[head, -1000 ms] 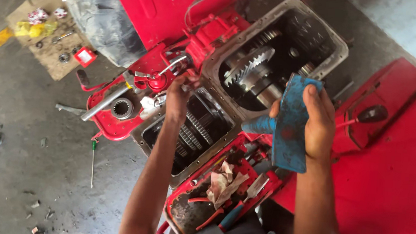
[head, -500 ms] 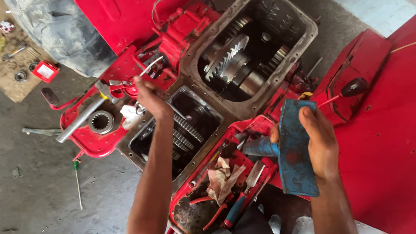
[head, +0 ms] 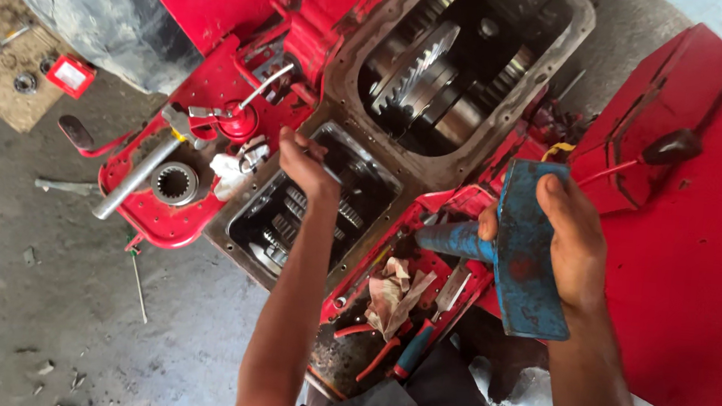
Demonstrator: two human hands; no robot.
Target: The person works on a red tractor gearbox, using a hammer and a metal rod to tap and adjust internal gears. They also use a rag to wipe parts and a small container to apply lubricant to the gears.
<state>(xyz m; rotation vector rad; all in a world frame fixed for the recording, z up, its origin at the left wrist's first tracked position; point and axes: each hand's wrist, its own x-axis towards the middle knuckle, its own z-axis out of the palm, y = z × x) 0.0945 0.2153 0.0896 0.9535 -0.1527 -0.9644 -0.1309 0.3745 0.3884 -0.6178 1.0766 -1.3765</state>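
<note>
At centre frame, the left hand [head: 305, 166] pinched a thin metal pin [head: 330, 175] over the open gearbox [head: 313, 212]. At right, the right hand [head: 573, 237] gripped a blue hammer [head: 526, 259] by its head, above the red tool tray [head: 396, 309].

Light: bright daylight, soft and even | Brightest spot: pale floor [head: 711, 11] at the top right, washed out | Shadows: dark inside the open gear box [head: 466, 65] and low by the red tool tray [head: 385, 334] | Glare: small shine on the big gear teeth [head: 410, 65] | Blur: slight, the edges look soft and stretched
</note>
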